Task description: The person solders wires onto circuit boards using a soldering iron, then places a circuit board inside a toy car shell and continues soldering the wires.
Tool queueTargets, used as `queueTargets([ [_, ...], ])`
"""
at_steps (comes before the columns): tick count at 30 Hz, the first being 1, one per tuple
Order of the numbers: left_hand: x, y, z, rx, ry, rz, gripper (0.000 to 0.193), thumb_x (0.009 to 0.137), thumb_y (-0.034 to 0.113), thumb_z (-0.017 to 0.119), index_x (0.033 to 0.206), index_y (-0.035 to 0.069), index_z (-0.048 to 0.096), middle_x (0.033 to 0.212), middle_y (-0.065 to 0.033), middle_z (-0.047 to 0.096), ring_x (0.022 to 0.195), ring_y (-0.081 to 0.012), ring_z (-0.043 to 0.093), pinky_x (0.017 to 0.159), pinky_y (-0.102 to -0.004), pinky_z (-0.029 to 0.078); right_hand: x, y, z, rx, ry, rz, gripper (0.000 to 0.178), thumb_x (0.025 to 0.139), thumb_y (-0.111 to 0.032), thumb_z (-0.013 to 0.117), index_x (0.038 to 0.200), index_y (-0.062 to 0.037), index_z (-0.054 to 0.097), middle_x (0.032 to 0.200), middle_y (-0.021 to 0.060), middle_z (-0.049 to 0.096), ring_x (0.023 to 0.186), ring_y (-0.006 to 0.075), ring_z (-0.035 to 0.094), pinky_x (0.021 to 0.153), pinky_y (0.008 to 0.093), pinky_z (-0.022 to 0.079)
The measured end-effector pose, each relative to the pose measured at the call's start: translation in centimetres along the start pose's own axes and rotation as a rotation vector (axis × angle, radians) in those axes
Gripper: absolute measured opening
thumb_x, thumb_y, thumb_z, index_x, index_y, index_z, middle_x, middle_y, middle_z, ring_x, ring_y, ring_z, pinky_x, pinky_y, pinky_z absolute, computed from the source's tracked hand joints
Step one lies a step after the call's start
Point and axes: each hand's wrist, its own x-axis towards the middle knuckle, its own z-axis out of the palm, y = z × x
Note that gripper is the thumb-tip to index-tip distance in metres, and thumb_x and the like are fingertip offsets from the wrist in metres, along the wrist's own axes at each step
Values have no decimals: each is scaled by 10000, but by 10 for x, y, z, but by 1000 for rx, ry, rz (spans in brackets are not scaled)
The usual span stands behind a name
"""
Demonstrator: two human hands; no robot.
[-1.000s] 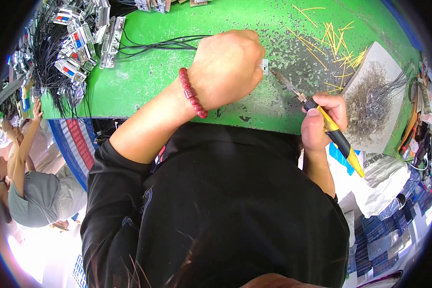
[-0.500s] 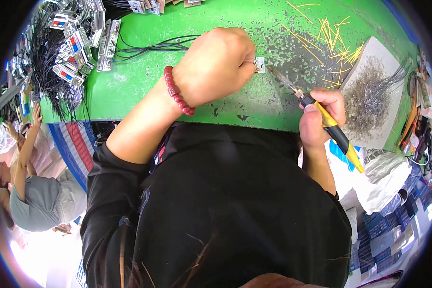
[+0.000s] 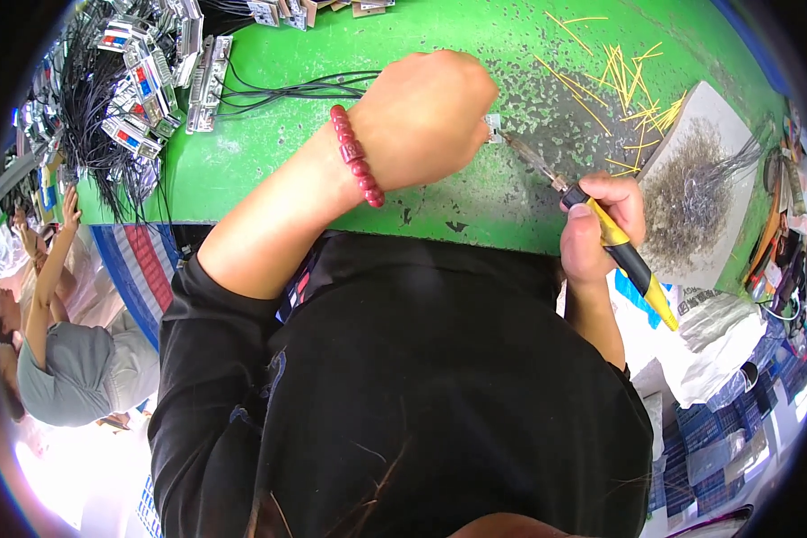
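Our right hand (image 3: pixel 586 244) pinches a yellow-and-black pen-shaped soldering iron (image 3: pixel 634 264) — likely for control — left hand (image 3: pixel 433 118) curled by a small white board (image 3: pixel 493 127), grip hidden.

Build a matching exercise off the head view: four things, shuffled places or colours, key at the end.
Things
1. pen-shaped tool
2. beaded bracelet
3. thin yellow strips
4. metal parts with red and blue pieces

Places and colours
A. strewn over the right half of the green table
B. heaped at the table's left end
C. held in the right hand
D. dark red

Pairs: 1-C, 2-D, 3-A, 4-B
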Motion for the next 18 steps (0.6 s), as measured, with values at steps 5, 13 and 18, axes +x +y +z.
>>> queueTargets([
  [5, 3, 4, -8, 3, -25, -17, 159, 752, 111, 642, 683, -20, 584, 776, -193, 592, 760, -391, 589, 676, -452, 477, 2, -4, 0, -28, -2, -3, 273, 821, -174, 717, 944, -6, 541, 738, 13, 515, 630, 65, 413, 582, 222, 321],
  [13, 4, 1, -7, -7, -34, -42, 150, 749, 101, 621, 677, -23, 573, 777, -197, 591, 756, -395, 588, 676, -458, 475, 3, -5, 0, -91, -8, 59, 272, 807, -178, 737, 937, -10, 568, 778, 14, 558, 643, 56, 445, 587, 212, 353],
  [18, 2, 1, -3, -23, -35, -42, 158, 745, 104, 620, 671, -26, 568, 772, -198, 588, 751, -398, 586, 675, -459, 475, 1, -7, 0, -118, -38, 57, 253, 809, -160, 730, 934, -12, 567, 771, 13, 551, 633, 58, 442, 578, 214, 346],
])
